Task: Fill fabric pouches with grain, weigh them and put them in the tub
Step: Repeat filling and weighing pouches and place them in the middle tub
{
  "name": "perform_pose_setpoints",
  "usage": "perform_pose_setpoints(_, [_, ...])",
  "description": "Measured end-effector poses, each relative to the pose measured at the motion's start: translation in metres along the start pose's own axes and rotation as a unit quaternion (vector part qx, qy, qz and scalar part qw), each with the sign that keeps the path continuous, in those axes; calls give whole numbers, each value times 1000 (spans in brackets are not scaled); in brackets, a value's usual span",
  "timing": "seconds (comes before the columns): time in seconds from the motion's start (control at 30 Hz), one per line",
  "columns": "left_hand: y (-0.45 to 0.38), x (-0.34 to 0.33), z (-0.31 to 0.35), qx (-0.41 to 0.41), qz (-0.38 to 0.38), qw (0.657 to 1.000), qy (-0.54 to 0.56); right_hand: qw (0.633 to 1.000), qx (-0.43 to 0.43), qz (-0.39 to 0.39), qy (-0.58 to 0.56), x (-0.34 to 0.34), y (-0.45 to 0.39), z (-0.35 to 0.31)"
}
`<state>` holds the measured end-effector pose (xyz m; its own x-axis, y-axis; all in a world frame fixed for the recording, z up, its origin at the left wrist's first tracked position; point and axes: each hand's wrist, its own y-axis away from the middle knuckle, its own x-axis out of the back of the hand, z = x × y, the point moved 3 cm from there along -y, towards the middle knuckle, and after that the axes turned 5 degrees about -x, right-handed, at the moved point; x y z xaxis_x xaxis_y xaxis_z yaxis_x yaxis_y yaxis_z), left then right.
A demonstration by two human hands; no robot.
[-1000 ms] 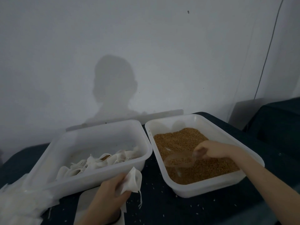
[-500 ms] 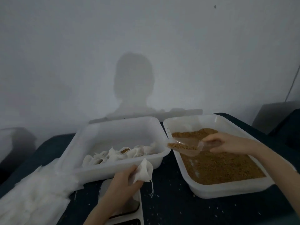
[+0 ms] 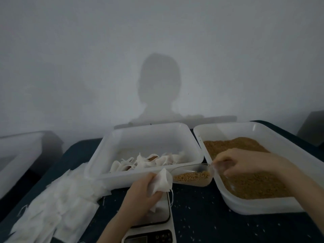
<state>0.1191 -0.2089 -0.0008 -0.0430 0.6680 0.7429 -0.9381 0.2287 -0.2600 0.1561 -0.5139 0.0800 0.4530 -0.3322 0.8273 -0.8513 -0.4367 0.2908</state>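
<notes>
My left hand [image 3: 140, 195] grips a white fabric pouch [image 3: 162, 181] just above the kitchen scale [image 3: 157, 223]. My right hand [image 3: 243, 163] holds the handle of a clear plastic scoop [image 3: 192, 175] loaded with brown grain, its front end touching the pouch's mouth. On the right stands a white tub of grain [image 3: 252, 165]. The white tub [image 3: 150, 151] in the middle holds several filled pouches [image 3: 149, 161].
A stack of flat unfilled pouches [image 3: 52, 207] lies at the left on the dark table [image 3: 201, 225]. Loose grains are scattered on the table around the scale. Another pale container [image 3: 15, 155] sits at the far left. A grey wall is close behind the tubs.
My right hand lifted the loaded scoop out of the grain tub and carried it left to the pouch. My left hand kept hold of the pouch over the scale.
</notes>
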Motion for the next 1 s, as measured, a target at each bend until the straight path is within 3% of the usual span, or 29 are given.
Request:
perform_pose_setpoints(0.5, [-1, -2, 16, -56, -32, 994, -90, 998, 29, -15, 45, -10, -8, -35])
perform_pose_setpoints(0.77, [6, -2, 21, -21, -76, 996, -48, 997, 34, -10, 71, -10, -9, -49])
perform_pose_setpoints(0.9, [3, 0, 17, -16, -58, 997, -42, 996, 27, -12, 78, -7, -9, -59])
perform_pose_setpoints(1.0, [4, 0, 15, 12, -37, 999, 13, 992, 28, 37, 117, -1, -8, -65])
